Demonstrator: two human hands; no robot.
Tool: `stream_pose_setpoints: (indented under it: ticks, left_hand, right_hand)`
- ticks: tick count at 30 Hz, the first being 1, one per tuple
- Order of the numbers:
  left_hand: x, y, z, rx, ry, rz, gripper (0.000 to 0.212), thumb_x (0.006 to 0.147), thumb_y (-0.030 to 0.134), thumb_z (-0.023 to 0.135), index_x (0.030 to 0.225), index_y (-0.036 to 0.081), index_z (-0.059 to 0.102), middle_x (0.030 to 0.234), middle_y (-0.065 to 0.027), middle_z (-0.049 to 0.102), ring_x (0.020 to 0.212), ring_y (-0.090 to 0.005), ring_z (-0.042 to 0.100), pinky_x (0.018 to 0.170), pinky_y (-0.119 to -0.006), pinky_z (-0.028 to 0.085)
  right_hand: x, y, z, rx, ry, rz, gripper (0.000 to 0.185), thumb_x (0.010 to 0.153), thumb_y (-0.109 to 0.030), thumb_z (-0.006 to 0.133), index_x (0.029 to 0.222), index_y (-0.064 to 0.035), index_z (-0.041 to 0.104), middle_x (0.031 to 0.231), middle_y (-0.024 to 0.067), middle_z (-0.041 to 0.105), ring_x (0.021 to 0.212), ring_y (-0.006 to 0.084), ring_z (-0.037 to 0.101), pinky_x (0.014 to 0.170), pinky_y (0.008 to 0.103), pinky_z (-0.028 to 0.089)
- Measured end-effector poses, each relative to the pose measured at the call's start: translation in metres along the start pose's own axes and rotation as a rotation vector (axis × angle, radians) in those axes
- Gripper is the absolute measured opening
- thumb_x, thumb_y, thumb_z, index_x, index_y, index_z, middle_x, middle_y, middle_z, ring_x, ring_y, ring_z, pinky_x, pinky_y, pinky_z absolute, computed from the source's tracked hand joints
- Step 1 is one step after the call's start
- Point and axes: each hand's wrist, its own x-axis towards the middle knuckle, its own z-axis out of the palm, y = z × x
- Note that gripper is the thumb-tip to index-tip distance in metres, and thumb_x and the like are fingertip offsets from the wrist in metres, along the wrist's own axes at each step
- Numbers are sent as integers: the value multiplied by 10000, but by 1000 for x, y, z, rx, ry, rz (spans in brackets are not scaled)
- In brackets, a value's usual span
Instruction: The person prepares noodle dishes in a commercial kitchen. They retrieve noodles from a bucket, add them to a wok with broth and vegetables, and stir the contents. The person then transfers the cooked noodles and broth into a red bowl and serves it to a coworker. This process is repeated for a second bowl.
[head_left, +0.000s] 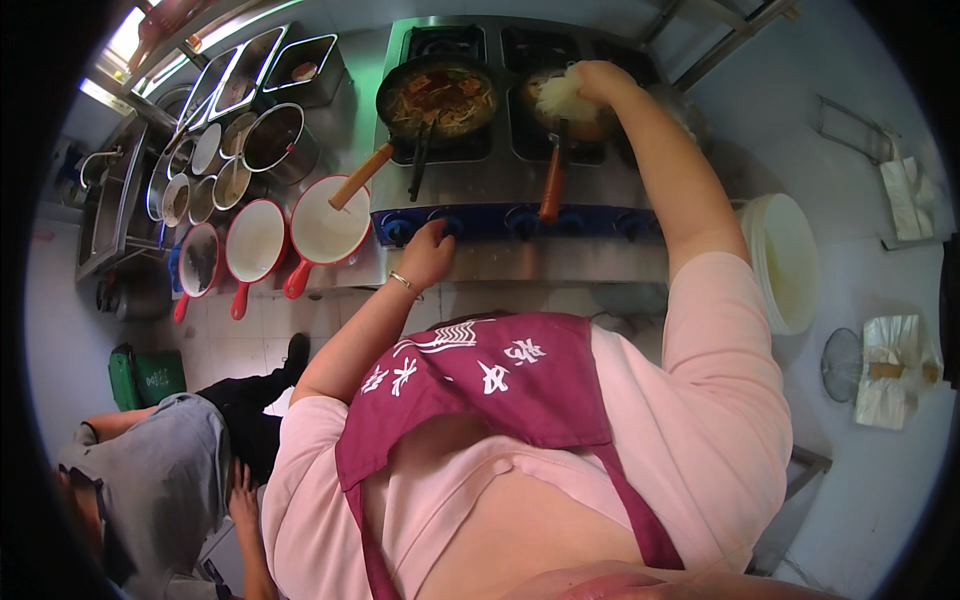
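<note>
My left hand (430, 253) is at the front panel of the gas stove (465, 262), its fingers on a blue control knob (450, 226). Pale noodles (559, 94) hang from my right hand (602, 82) into the right pan (581, 133), whose brown handle (551, 187) points towards me. On the left burner a dark wok (386, 101) holds noodles in reddish-brown broth (442, 97). Dark chopsticks (420, 165) lean on its near rim, beside its wooden handle (360, 176). My right hand partly covers the noodles it holds.
Red-handled white pans (256, 240) line the counter's front edge at left, with steel pots (281, 142) and deep trays (304, 67) behind. A white bucket (784, 262) stands right of the stove. Another person (165, 465) bends at lower left, near a green bin (146, 377).
</note>
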Motion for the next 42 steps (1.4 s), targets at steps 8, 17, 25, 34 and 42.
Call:
stream_pose_setpoints:
  ticks: [8, 17, 25, 34, 42]
  left_hand:
    - [-11, 42, 2, 381, -15, 127, 339, 824, 196, 559, 1086, -17, 537, 983, -250, 621, 928, -400, 591, 822, -457, 467]
    - [-27, 56, -22, 407, -56, 74, 344, 841, 228, 559, 1108, 14, 531, 1003, -239, 619, 941, -383, 591, 812, -450, 471]
    - [-74, 72, -130, -72, -415, 62, 285, 924, 139, 524, 1160, -20, 529, 1057, -131, 634, 953, -184, 614, 809, -301, 494]
    - [-66, 36, -248, -455, -356, 114, 241, 953, 138, 483, 1136, -9, 540, 999, -59, 637, 900, -114, 593, 756, -256, 478]
    - [-23, 3, -271, -530, -287, 138, 212, 947, 131, 473, 1060, -15, 576, 906, -63, 632, 820, -111, 586, 742, -249, 472]
  right_hand:
    - [-10, 11, -36, 131, -68, -203, 541, 697, -75, 682, 1224, -70, 562, 1082, 138, 629, 992, 271, 603, 834, 361, 491]
    - [-77, -22, -125, 452, 335, -358, 216, 848, -184, 570, 1008, -82, 673, 1018, 145, 675, 924, 298, 644, 808, 354, 504]
    - [-195, -169, -90, 566, 140, -548, 672, 709, -20, 688, 1322, -173, 459, 1157, 88, 472, 832, 224, 594, 735, 327, 500]
    - [-144, -274, -19, 561, 465, -356, 277, 768, -164, 707, 1036, -164, 637, 966, 68, 538, 828, 245, 595, 681, 333, 494]
    - [-72, -246, -46, 752, 830, -163, 98, 838, -135, 663, 910, -68, 662, 847, 27, 632, 788, 135, 606, 668, 251, 468]
